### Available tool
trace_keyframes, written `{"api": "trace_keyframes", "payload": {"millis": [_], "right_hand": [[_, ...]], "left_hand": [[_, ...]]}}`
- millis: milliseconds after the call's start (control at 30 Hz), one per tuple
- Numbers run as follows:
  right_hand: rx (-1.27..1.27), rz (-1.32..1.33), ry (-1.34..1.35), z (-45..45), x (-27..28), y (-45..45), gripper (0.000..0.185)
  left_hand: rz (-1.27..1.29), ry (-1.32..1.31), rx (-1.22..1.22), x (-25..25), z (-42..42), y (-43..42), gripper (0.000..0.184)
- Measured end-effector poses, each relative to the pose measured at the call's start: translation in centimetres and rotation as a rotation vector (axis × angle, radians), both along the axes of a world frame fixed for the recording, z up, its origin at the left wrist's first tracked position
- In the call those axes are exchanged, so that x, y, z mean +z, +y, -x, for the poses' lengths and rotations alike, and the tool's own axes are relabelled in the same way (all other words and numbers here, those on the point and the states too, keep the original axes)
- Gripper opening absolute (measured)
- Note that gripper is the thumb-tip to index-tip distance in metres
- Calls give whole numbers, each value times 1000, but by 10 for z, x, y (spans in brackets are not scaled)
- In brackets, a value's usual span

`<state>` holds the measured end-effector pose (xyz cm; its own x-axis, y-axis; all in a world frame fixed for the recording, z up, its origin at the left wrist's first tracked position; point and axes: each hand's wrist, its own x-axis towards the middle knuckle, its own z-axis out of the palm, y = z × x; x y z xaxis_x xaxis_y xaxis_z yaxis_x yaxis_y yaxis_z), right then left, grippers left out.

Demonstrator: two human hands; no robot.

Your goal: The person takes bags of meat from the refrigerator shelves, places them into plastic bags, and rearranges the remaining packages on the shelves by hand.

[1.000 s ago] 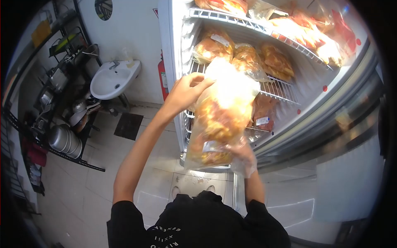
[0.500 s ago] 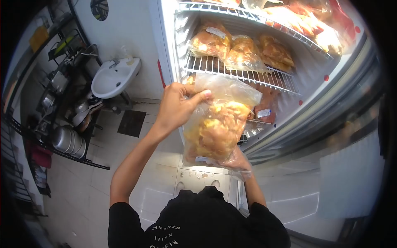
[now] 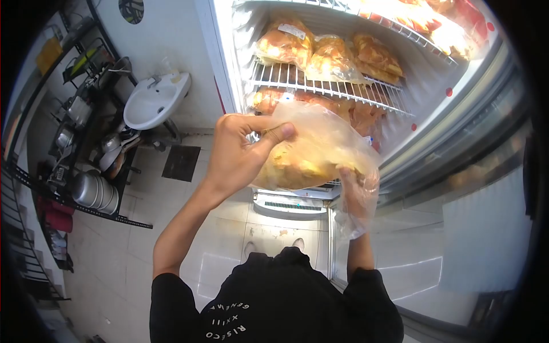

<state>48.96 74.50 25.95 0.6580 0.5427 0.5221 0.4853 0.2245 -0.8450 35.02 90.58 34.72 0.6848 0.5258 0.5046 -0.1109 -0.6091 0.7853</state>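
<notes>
A clear plastic bag of yellowish marinated meat (image 3: 303,166) hangs between my hands in front of the open fridge. My left hand (image 3: 243,148) pinches the bag's upper left edge between thumb and fingers. My right hand (image 3: 355,191) is closed on the bag's right side, seen through loose clear plastic. Behind the bag, on a white wire shelf (image 3: 337,88), lie three more meat bags: a labelled one (image 3: 285,43), a middle one (image 3: 333,60) and a right one (image 3: 376,56). Further packs (image 3: 366,117) sit on the level below, partly hidden.
The open fridge door (image 3: 457,171) stands at the right. A white sink (image 3: 157,103) is on the wall at the left, beside a black rack (image 3: 94,143) with metal pots (image 3: 94,191). A dark mat (image 3: 181,162) lies on the tiled floor.
The bag has tipped from hanging upright to lying flatter, and its lower end has come up. My right hand has risen from beneath it to its right side. The view has shifted slightly.
</notes>
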Motion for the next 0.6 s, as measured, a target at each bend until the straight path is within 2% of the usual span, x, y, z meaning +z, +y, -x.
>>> {"api": "trace_keyframes", "payload": {"millis": [100,133,200,233,267,333,433,467,533,600], "right_hand": [[1,27,28,1,0,12,31],[88,34,109,2,7,14,34],[468,-190,528,-4,-6,17,37],[543,-221,661,-5,-20,18,38],[607,-253,800,-6,-34,19,39],[497,-151,918,3,-81,9,39],[562,19,786,20,-65,25,39],[550,23,667,22,-68,32,35],[475,73,514,27,-66,40,27],[350,167,438,42,-26,43,19]], "left_hand": [[125,-21,0,-11,8,4,14],[182,-29,-13,-14,11,6,14],[252,-29,-20,-17,16,7,14],[264,-23,-13,-16,18,6,14],[276,-19,-4,-15,21,4,14],[194,51,-13,-7,27,-1,16],[93,130,2,7,34,-6,18],[64,157,10,8,36,-7,18],[180,42,-18,2,39,5,20],[341,-33,-52,-2,43,19,22]]}}
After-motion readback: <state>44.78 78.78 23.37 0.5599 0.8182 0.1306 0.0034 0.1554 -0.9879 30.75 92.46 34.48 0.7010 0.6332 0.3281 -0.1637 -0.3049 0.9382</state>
